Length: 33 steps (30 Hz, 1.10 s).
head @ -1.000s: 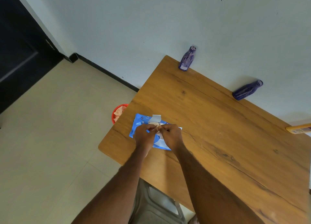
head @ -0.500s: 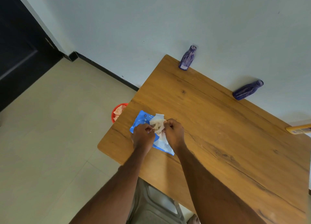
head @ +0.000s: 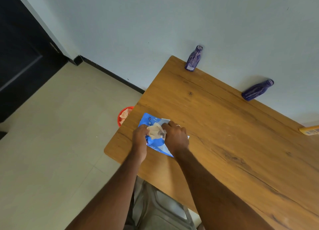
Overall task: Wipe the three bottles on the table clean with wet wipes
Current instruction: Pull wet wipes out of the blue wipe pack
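Pale grey-white wall fills the upper part of the view, with a dark door at the far left and a black skirting strip running along the base of the wall above a floor of cream tiles. Set against that wall is a brown wood-grain worktop with rounded corners, its surface streaked with darker knots and lines. Along its far edge, close to the wall, stand two dark purple plastic bottles, one near the left corner and another further right, well apart from each other; a yellow bottle shows only partly at the right edge of the view. Near the worktop's left corner lies a blue soft plastic pack of wet wipes, its flap lifted. The left hand has its fingers curled down onto the left side of the pack, gripping it, while the right hand, a ring on one finger, pinches a crumpled white wet wipe that sticks up out of the pack's opening between the two hands. On the floor just beside the worktop's left edge sits a red round bin with pale crumpled wipes inside, partly hidden by the worktop.
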### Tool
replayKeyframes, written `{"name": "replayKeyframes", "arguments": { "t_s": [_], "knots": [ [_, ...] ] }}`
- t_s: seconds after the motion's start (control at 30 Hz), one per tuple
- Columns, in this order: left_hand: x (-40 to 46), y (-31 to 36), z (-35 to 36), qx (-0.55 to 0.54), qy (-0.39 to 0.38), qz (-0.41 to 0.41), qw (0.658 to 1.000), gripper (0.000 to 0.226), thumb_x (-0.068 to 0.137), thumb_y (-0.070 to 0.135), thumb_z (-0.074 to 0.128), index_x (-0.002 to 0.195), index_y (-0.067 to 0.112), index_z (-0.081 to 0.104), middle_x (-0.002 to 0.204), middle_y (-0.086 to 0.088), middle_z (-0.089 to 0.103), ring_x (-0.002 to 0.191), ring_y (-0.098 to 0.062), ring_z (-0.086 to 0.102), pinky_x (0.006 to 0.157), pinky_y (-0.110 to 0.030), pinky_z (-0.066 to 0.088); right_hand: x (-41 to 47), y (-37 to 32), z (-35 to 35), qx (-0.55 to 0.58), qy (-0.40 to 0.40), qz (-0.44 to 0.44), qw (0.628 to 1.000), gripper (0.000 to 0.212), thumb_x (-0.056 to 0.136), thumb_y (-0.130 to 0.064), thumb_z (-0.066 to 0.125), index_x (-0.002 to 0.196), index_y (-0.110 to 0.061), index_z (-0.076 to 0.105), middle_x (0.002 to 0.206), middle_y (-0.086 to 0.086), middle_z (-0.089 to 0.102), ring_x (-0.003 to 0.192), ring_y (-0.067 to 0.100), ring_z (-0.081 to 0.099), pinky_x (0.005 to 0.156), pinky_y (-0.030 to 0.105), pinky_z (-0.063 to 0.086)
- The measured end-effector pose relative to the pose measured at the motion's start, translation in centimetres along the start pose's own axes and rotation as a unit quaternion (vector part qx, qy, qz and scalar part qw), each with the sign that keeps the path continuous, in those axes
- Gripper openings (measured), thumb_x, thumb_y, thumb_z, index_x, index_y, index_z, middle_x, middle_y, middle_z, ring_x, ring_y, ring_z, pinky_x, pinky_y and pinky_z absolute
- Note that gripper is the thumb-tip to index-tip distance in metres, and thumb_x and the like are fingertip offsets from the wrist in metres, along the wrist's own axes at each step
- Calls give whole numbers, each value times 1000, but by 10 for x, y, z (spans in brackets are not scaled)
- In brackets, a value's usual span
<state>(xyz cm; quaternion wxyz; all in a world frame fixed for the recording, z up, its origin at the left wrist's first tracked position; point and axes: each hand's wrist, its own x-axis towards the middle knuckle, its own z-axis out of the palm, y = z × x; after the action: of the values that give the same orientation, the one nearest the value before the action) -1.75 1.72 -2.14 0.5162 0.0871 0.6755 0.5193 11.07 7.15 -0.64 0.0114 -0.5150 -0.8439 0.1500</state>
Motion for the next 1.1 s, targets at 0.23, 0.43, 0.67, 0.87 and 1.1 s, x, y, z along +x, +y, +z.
{"name": "replayKeyframes", "arguments": {
  "t_s": [0.23,0.43,0.67,0.87,1.1],
  "knots": [
    [1,14,-7,-36,-10,-13,999,14,86,13,47,72,12,47,71,-8,41,62,-12,40,60,-28,33,1,-10,14,-65,-113,6,992,27,92,-24,47,105,-21,72,127,5,46,105,32,55,91,47,38],
    [4,19,-10,-93,-61,-49,993,23,87,24,53,83,18,75,87,-9,70,87,-23,68,77,-35,56,5,-9,0,81,-57,70,993,16,87,-23,61,99,-21,71,112,2,47,94,27,60,90,45,47],
    [-2,36,-7,-85,-80,-45,992,18,81,36,63,86,25,76,81,0,70,86,-22,65,62,-31,57,-1,-9,-19,418,99,75,900,22,72,4,50,85,-11,58,86,-3,59,74,9,52,68,26,40],
    [-2,52,-1,3,-66,-35,997,18,105,31,51,105,24,68,118,-16,66,109,-36,65,90,-50,60,-9,-14,-29,543,30,41,838,26,88,-34,61,101,-11,65,93,2,68,87,20,63,73,28,51],
    [-8,57,1,14,-127,-8,992,33,97,37,67,120,13,66,112,-15,71,101,-32,70,73,-40,61,-7,-8,-32,528,89,138,833,13,96,-19,64,87,-11,70,72,-1,67,62,9,56,57,23,44]
  ]
}}
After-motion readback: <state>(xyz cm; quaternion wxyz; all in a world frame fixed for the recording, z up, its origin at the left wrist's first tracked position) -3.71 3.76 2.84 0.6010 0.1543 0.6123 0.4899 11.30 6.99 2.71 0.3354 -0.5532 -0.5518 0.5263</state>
